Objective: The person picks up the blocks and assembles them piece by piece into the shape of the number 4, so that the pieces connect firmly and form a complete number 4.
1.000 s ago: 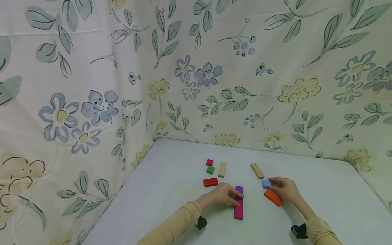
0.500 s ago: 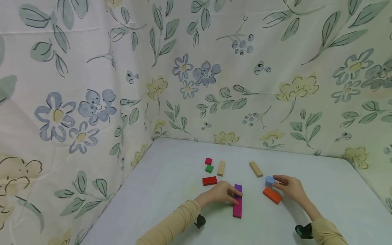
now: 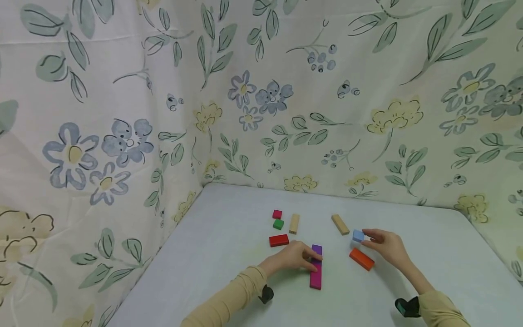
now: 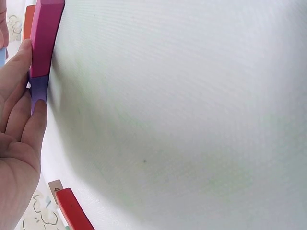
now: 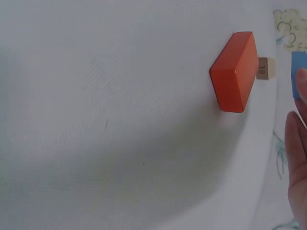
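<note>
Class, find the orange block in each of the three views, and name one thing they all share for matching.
Head: the orange block lies low, right of centre.
Left wrist: the orange block is at top left, partly hidden behind the magenta block.
Right wrist: the orange block is at upper right.
Shared landmark: the light blue block pinched by the right hand; the left wrist view shows only a sliver.

Forward-down head view, close wrist views, blue block (image 3: 357, 235) shared
</note>
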Demonstrator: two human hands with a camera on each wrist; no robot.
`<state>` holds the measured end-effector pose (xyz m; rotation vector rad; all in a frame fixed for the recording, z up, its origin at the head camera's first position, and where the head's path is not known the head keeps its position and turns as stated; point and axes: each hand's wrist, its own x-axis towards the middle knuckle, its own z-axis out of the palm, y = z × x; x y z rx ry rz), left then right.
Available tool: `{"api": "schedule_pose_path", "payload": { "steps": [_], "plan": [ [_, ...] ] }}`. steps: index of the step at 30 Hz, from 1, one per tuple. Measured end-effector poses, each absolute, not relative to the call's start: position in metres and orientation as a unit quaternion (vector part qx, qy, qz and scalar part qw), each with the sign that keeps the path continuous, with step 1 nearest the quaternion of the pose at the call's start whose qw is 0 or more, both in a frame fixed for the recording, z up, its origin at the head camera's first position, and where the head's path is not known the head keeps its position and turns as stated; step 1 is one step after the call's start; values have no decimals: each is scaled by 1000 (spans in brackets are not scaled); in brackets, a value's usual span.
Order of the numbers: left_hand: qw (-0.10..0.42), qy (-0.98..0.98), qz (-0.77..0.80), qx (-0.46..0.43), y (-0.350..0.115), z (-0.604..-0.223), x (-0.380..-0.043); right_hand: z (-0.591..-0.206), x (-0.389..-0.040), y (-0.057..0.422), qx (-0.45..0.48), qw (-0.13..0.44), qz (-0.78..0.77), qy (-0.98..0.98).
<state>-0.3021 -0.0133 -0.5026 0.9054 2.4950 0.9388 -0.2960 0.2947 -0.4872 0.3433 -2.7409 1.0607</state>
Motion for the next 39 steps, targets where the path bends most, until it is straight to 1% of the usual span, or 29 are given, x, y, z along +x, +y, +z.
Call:
{"api": "schedule_pose_path", "payload": {
  "steps": [12,19,30,39],
  "plan": [
    [155,876,323,322,-14,-500,-301,-472,-294,277,105,71,404,-906],
    [157,876,324,322,-14,-501,-302,-465,-294,264,108,79,418,-898],
    [163,874,326,320,-14,-500,-303,-445,-290,238,121,80,434,-889],
    [168,871,328,324,-13,-503,-304,-434,-294,218,133,76,457,-876]
  ]
}}
